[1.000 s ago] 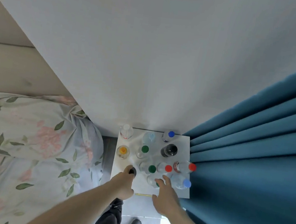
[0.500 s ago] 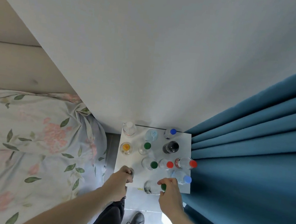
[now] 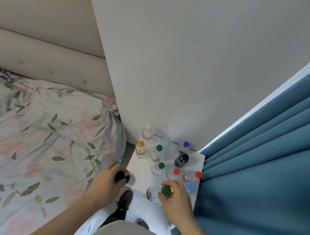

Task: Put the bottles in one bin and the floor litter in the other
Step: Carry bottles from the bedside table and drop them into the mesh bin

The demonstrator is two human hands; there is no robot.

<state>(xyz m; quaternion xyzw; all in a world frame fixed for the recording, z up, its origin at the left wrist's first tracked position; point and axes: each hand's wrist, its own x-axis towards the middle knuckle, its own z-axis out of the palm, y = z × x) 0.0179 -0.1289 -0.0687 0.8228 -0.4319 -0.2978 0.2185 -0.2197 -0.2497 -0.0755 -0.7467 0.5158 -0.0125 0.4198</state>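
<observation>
Several plastic bottles stand on a small white nightstand (image 3: 141,169) against the wall: one with a yellow cap (image 3: 140,148), two with green caps (image 3: 157,153) (image 3: 158,168), two with red caps (image 3: 174,173) (image 3: 191,176), a dark one (image 3: 181,159) and others behind. My left hand (image 3: 109,182) grips a black-capped clear bottle (image 3: 125,177), held off the nightstand's left edge. My right hand (image 3: 176,198) grips a green-capped clear bottle (image 3: 157,191) by its neck, lifted over the front edge. No bin is in view.
A bed with a flowered cover (image 3: 29,140) fills the left, its padded headboard (image 3: 33,32) behind. Blue curtains (image 3: 272,162) hang close on the right. My legs and dark shoe (image 3: 124,199) stand on the pale floor (image 3: 149,211) in the narrow gap.
Both hands closed on bottles and lifted them off the nightstand toward me, the left one drawn out to the left. My head has turned left and down.
</observation>
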